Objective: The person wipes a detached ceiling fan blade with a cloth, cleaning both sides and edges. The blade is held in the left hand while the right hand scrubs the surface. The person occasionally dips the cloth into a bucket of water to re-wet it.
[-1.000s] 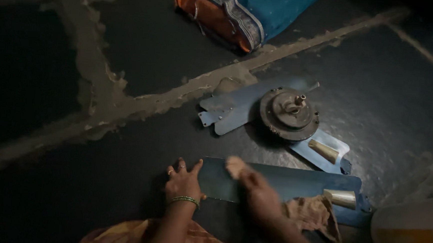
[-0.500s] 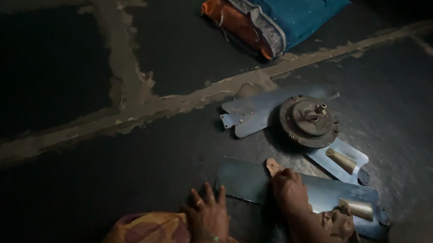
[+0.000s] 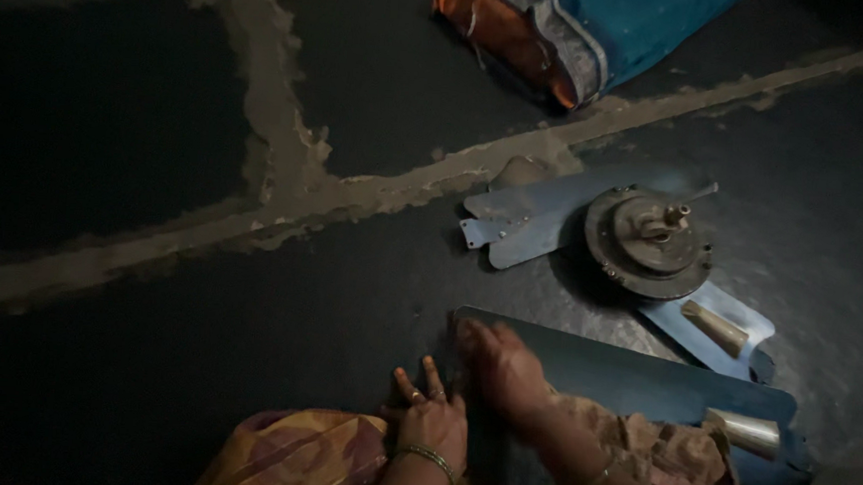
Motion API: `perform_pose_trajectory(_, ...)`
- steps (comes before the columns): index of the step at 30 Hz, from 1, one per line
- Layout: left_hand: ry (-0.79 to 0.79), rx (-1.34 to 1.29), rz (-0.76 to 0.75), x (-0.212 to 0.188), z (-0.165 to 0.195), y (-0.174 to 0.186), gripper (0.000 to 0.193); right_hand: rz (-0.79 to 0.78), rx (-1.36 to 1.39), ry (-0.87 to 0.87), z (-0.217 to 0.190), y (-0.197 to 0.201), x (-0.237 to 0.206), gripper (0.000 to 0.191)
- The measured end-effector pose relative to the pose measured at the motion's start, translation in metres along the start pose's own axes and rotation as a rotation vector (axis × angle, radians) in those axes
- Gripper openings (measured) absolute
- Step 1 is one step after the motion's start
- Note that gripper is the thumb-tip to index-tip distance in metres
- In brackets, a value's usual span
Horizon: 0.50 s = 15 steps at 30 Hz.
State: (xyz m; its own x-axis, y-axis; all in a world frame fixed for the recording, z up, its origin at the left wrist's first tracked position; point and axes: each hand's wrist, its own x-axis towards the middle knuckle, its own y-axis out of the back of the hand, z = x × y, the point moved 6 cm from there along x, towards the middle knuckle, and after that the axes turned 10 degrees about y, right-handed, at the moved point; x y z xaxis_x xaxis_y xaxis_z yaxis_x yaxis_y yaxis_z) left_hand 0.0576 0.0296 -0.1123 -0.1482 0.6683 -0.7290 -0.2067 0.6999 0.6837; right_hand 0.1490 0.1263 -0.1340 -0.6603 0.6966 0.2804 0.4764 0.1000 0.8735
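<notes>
Hands on a fan blade on the floor
Left hand [image 3: 432,424] flat beside the blade [image 3: 642,385]; right hand [image 3: 504,369] pressed open on it.

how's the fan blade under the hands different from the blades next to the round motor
The near fan blade lies detached, alone on the floor, with the right hand pressing its end; the far blades sit bunched under the motor hub, untouched. The near blade looks darker, the far blades paler blue. Both are flat, with metal mounting brackets.

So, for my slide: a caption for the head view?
Both hands press a dark fan blade on the floor, near a fan motor.
</notes>
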Motion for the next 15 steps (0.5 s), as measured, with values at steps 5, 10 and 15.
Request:
perform_pose_trajectory(5, -0.011, 0.005, -0.019, 0.001, 0.001, -0.002, 0.074, -0.023, 0.023, 0.025, -0.019, 0.02, 0.006, 0.03)
perform_pose_trajectory(10, 0.0, -0.04, 0.008, -0.007, 0.001, 0.007, 0.079, -0.305, 0.001, 0.138, -0.02, 0.015, 0.012, 0.03)
perform_pose_trajectory(15, -0.002, 0.021, -0.01, -0.008, 0.002, 0.008, 0.068, -0.022, 0.016, -0.038, 0.007, 0.003, 0.026, 0.027)
